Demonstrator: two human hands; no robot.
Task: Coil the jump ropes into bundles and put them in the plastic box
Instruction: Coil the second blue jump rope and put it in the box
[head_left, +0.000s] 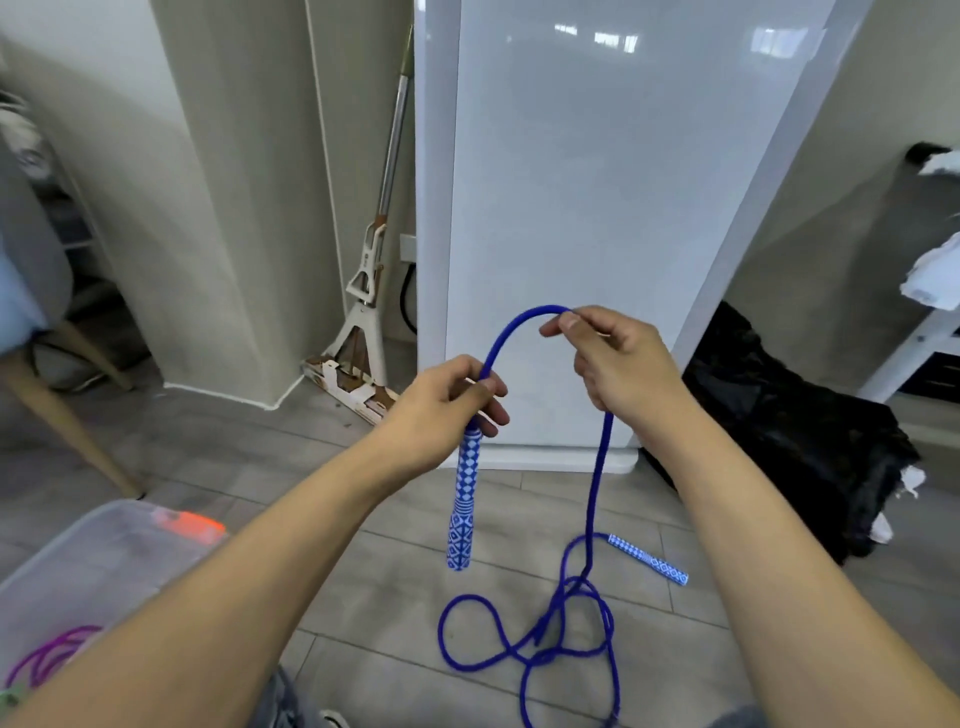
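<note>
A blue jump rope (597, 488) arches between my hands. My left hand (447, 405) grips the top of one blue-and-white patterned handle (463, 509), which hangs straight down. My right hand (613, 358) pinches the rope at the top of the arch. From there the rope drops to the floor and lies in loose tangled loops (545, 639). Its second patterned handle (649, 560) lies flat on the floor. The clear plastic box (83, 551) with an orange latch stands at the lower left and holds a purple rope (52, 652).
A white appliance (597, 208) stands straight ahead. A sponge mop (363, 312) leans in the corner to its left. Black fabric (779, 431) is heaped on the floor at the right, below a white shelf frame (914, 343). A wooden chair leg (67, 421) slants at the left.
</note>
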